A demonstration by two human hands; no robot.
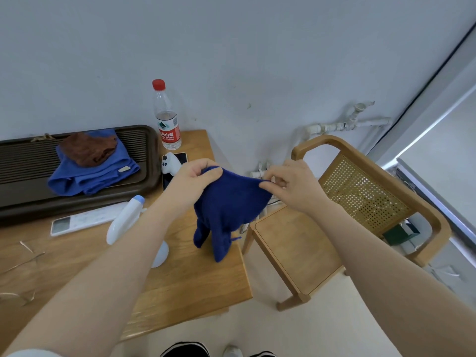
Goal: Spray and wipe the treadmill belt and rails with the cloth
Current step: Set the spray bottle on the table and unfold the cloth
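A dark blue cloth (226, 207) hangs in the air over the right end of the wooden table (180, 284). My left hand (193, 180) pinches its upper left edge and my right hand (293, 186) pinches its upper right edge, so the cloth is stretched between them and droops down toward the tabletop. A white spray bottle (126, 220) with a pale blue cap lies on the table, partly hidden under my left forearm. No treadmill is in view.
A dark slatted tray (144, 155) holds a lighter blue towel (98, 173) and a brown cloth (88, 148). A water bottle (167, 117), a white remote (85, 220) and a phone (175, 171) sit on the table. A wooden cane-backed chair (360, 191) stands at right.
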